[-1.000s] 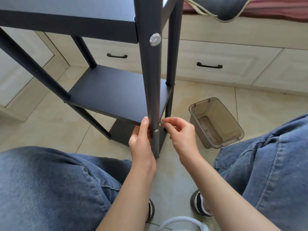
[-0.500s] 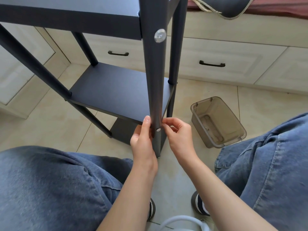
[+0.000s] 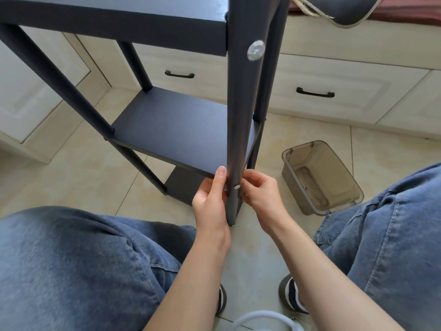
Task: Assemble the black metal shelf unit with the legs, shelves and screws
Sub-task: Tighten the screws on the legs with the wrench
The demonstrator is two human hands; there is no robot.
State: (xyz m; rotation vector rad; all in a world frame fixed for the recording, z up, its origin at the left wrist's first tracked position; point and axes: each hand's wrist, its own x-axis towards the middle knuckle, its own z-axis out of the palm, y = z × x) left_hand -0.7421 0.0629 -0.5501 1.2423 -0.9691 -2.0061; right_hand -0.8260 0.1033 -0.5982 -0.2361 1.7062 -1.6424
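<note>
Black metal shelf unit (image 3: 171,130) standing upright on the tiled floor (image 3: 78,177) between the seated person's denim-clad knees; no brand mark, label or writing is showing legibly anywhere on it. Its matte near-black surfaces are catching a dull sheen. The nearest leg (image 3: 241,103) is running down the middle of the view, carrying a large silver screw cap (image 3: 256,50) beside the upper shelf (image 3: 114,22) and a small silver screw (image 3: 236,186) lower down, level with the front corner of the middle shelf (image 3: 176,132). The left hand (image 3: 211,199) is lying against the left side of this leg, thumb extended upward along it, the other fingers hidden behind. The right hand (image 3: 261,188) is curling toward the leg just right of the small screw; whether its fingertips are pinching the screw cannot be told, the leg concealing them. The lowest shelf (image 3: 183,187) is showing only partly behind the hands. To the right of the leg, a translucent grey plastic bin (image 3: 322,177) is resting on the floor; its contents are hard to make out. The top of the unit is being cut off by the frame edge.
</note>
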